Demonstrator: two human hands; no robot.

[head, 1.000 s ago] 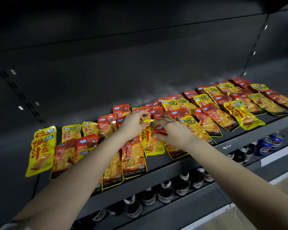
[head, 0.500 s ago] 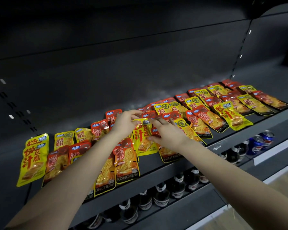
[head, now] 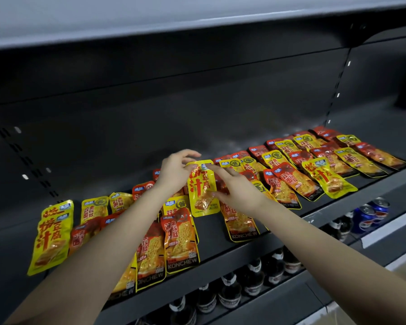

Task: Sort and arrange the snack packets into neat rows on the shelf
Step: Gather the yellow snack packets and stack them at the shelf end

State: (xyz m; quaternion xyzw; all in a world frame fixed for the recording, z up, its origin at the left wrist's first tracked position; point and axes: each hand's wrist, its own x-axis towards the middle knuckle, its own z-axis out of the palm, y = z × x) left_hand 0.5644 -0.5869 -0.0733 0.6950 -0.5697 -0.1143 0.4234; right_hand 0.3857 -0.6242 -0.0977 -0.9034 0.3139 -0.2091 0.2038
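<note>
Yellow packet: my left hand pinches its top, while my right hand steadies it with flat fingers for aligning.

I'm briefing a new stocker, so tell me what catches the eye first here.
Glossy yellow and red foil snack packets sprawl across the dark grey metal shelf. At the middle, the left hand pinches the top of one yellow foil packet with red lettering while the right hand touches its right edge. Blue drink cans sit on the tier below, at right.
</note>
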